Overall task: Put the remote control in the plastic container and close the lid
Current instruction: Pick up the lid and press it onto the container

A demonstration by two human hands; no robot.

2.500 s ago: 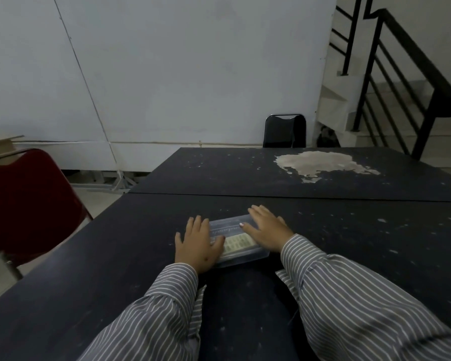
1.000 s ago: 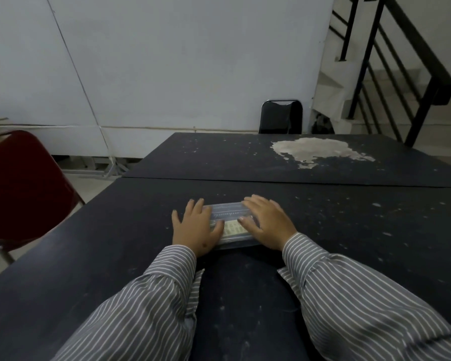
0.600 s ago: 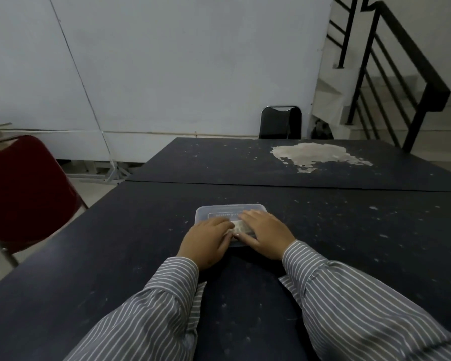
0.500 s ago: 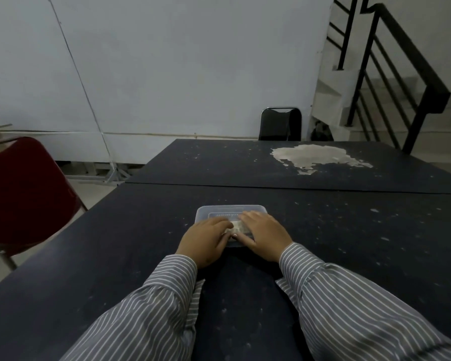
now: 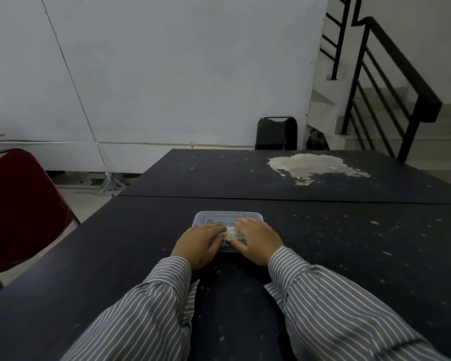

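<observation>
A clear plastic container (image 5: pixel 228 217) with its lid on lies on the dark table (image 5: pixel 349 256) in front of me. Through the lid a pale patch with rows of buttons, the remote control (image 5: pixel 232 232), shows between my hands. My left hand (image 5: pixel 199 243) lies flat on the lid's near left part, fingers together. My right hand (image 5: pixel 258 241) lies flat on the near right part, its thumb at the container's front edge. Both palms press down on the lid; neither hand wraps around anything.
A red chair (image 5: pixel 18 204) stands at the table's left side. A black chair (image 5: pixel 276 134) is beyond the far edge. A worn pale patch (image 5: pixel 310 165) marks the far table top. A staircase with a black railing (image 5: pixel 391 74) rises at the right.
The container has turned from a slant to square with me. My hands have moved from its two ends onto the near part of the lid, close together.
</observation>
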